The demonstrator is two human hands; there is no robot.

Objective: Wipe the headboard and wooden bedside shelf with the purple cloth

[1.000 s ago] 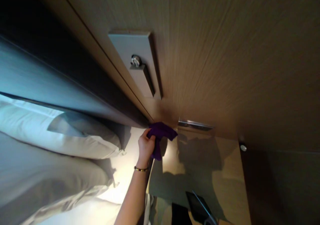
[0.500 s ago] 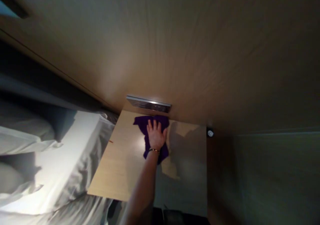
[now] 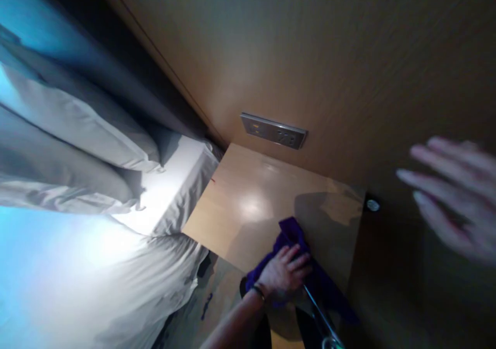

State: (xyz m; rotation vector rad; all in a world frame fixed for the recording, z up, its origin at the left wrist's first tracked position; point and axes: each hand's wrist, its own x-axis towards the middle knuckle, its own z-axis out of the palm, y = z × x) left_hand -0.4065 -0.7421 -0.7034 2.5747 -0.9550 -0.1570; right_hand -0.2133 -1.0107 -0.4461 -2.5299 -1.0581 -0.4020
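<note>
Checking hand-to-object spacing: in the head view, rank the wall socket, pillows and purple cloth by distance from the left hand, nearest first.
From the left hand:
1. Purple cloth: directly under the hand, touching.
2. Wall socket: on the wall behind the tabletop.
3. Pillows: off to the left, on the bed.

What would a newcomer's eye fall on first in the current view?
Probably the brightly lit bedding filling the lower left of the picture. Then the purple cloth under the left hand, toward the near side of the pale wooden tabletop. The right hand, blurred with its fingers extended, also stands out at the right edge.
</note>
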